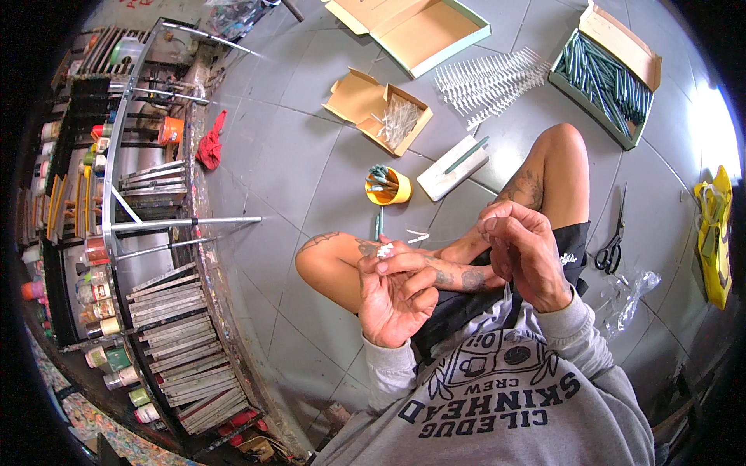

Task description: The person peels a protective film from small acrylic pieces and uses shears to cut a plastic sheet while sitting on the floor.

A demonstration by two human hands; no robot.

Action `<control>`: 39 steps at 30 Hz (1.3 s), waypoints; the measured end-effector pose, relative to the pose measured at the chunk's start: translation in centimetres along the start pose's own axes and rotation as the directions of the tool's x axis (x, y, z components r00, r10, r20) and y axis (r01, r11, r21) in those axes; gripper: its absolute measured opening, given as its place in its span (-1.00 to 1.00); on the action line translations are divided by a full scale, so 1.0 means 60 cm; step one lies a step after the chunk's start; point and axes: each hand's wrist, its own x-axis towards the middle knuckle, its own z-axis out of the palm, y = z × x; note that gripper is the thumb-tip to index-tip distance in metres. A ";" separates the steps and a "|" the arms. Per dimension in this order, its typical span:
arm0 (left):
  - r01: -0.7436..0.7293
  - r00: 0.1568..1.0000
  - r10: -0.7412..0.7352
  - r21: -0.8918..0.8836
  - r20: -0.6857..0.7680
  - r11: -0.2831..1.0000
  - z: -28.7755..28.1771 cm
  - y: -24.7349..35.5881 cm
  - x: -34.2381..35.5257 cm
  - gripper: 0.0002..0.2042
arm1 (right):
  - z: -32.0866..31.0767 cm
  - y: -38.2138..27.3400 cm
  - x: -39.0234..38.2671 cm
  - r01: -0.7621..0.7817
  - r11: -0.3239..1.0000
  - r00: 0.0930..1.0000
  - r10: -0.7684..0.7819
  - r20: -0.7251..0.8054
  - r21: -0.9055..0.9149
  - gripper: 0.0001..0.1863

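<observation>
My left hand [400,299] is raised above my crossed legs, palm up, with its thumb and fingertips pinching a small white piece [385,251]. Level with it on the right, my right hand [524,252] is closed with thumb and forefinger together; whatever it holds is too small or hidden. Beyond the hands stands a yellow cup [402,188] with several dark green pens in it. One green pen [379,223] lies beside the cup, near small white strips [418,235]. A pale block [443,182] carries another green stick-like pen [468,154].
Farther off are a small carton [359,97] of clear pieces, rows of white plastic parts [493,81], an open flat box [423,39] and a box [622,43] full of green pens. Scissors [611,245], clear plastic [631,303] and a yellow bag [713,241] lie right. A paint-jar rack [116,256] stands left.
</observation>
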 end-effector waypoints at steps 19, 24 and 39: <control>-0.009 1.000 0.009 -0.052 0.002 0.999 0.005 -0.012 0.006 -0.88 | -0.007 -0.009 -0.006 -0.008 1.000 0.999 0.007 -0.049 -0.020 -0.87; -0.006 1.000 0.006 -0.058 0.010 0.998 0.001 -0.010 0.005 -0.88 | -0.010 -0.007 -0.006 0.008 1.000 0.999 -0.009 -0.051 -0.022 -0.86; -0.021 1.000 0.021 -0.064 -0.002 0.998 0.007 -0.016 0.004 -0.84 | -0.013 -0.010 -0.006 0.016 1.000 0.998 -0.017 -0.058 -0.020 -0.86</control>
